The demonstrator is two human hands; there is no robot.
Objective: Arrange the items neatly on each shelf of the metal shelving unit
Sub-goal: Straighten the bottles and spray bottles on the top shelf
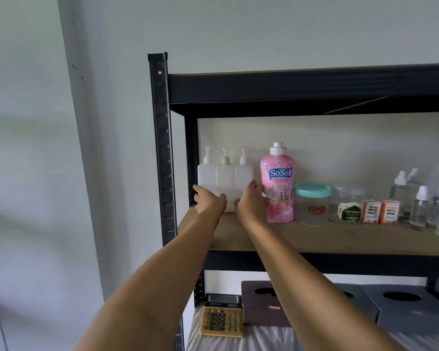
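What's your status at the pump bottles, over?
Left hand and right hand bracket the three pump bottles, fingers against them. Bottles upright in a row, shelf's left end. Detergent bottle close on the right.

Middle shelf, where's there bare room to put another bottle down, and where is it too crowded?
Free: the front strip of the wooden shelf, ahead of the pink detergent bottle and the teal-lidded jar. Crowded: the left corner, where both hands press three white pump bottles, and the right end, packed with ink boxes and spray bottles.
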